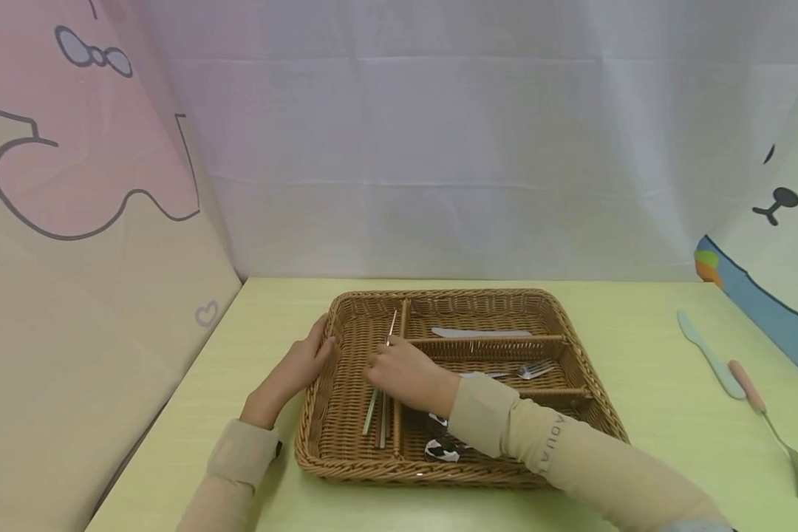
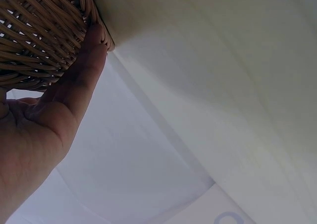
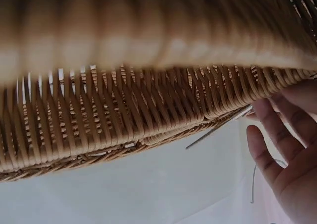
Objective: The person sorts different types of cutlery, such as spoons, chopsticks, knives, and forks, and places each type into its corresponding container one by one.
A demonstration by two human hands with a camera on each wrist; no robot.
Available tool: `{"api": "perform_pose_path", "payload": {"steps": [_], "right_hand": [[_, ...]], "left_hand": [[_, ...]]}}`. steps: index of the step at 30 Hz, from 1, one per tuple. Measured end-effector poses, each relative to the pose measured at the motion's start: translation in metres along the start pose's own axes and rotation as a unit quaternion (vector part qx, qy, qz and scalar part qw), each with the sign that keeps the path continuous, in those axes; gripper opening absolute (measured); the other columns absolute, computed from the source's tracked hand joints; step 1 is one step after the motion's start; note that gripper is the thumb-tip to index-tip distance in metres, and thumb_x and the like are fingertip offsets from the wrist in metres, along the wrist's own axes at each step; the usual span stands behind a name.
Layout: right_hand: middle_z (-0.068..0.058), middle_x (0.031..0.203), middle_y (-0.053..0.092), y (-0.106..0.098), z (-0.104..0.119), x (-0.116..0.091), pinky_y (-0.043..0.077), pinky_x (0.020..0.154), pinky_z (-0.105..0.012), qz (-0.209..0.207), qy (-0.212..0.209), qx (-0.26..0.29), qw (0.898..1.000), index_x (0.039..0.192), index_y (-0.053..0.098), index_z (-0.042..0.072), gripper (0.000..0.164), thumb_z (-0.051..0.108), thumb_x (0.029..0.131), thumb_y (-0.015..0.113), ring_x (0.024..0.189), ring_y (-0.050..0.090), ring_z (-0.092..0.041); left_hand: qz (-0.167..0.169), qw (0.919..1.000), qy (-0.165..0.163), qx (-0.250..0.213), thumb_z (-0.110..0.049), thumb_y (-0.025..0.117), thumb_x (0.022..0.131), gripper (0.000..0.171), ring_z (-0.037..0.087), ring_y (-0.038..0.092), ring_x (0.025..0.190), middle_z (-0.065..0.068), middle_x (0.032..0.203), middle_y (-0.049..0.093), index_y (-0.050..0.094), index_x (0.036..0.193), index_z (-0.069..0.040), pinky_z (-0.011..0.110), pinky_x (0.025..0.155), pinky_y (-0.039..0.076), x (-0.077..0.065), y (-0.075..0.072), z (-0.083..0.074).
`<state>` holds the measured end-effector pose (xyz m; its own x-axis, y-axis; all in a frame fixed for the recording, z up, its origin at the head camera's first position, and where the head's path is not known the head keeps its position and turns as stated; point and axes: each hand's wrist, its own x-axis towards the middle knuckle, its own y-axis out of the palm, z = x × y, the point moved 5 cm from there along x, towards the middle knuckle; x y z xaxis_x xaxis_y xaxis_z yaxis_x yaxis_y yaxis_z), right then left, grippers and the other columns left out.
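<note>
A brown wicker basket (image 1: 355, 471) with dividers stands on the table. My left hand (image 1: 304, 364) grips its left side, thumb over the rim and fingers along the outer wall (image 2: 37, 40). Over the long left compartment is my right hand (image 1: 408, 375), holding chopsticks (image 1: 371, 414) near the lengthwise divider. Their greenish ends point toward me, and a thin metallic tip shows beyond the fingers. In the right wrist view one slim chopstick (image 3: 213, 132) runs out by the fingertips; the exact grip is partly hidden.
A table knife (image 1: 482, 333) lies in the back right compartment, and a fork (image 1: 535, 369) in the middle one. Black-and-white patterned handles (image 1: 442, 450) show in the front one. Right of the basket lie a pale green knife (image 1: 708, 355) and a pink-handled utensil (image 1: 748, 386).
</note>
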<state>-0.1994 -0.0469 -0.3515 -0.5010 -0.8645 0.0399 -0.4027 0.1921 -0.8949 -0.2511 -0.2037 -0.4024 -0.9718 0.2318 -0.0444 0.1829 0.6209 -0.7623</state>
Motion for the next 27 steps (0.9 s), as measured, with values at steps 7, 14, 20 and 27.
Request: {"api": "perform_pose_path", "payload": {"steps": [7,14,20,27], "right_hand": [[0.011,0.099,0.067,0.006,0.005,0.006,0.044,0.095,-0.032,0.022,-0.007,0.042,0.999,0.096,0.069,0.028,0.017,0.016,0.086,0.062,0.091,0.062,-0.006],[0.012,0.09,0.068,0.011,0.009,0.012,0.046,0.092,-0.029,0.041,-0.023,0.061,0.997,0.086,0.07,0.025,0.013,0.014,0.085,0.063,0.081,0.063,-0.003],[0.012,0.083,0.067,0.009,0.01,0.011,0.047,0.069,-0.018,0.048,-0.039,0.065,0.996,0.087,0.069,0.024,0.012,0.016,0.088,0.061,0.072,0.059,-0.002],[0.008,0.084,0.067,0.014,0.008,0.011,0.048,0.065,-0.015,0.074,-0.023,0.121,0.99,0.094,0.068,0.02,0.014,0.012,0.089,0.059,0.07,0.059,-0.004]], "left_hand": [[0.003,1.0,-0.005,-0.002,-0.027,0.029,0.102,0.057,0.012,0.035,0.039,0.011,0.073,0.053,0.002,0.147,-0.005,0.031,0.046,0.04,0.0,0.0,0.0],[-0.004,1.0,-0.001,0.005,-0.027,0.03,0.101,0.057,0.013,0.04,0.041,0.014,0.079,0.057,0.004,0.147,-0.004,0.03,0.046,0.041,0.001,0.0,0.0],[-0.006,1.0,0.0,0.005,-0.026,0.03,0.101,0.057,0.014,0.039,0.039,0.014,0.08,0.056,0.004,0.147,-0.005,0.03,0.046,0.041,0.0,0.0,0.0],[-0.005,0.9999,0.0,0.009,-0.026,0.03,0.101,0.057,0.014,0.041,0.04,0.015,0.078,0.057,0.004,0.147,-0.004,0.03,0.048,0.042,0.0,0.0,-0.001]]}}
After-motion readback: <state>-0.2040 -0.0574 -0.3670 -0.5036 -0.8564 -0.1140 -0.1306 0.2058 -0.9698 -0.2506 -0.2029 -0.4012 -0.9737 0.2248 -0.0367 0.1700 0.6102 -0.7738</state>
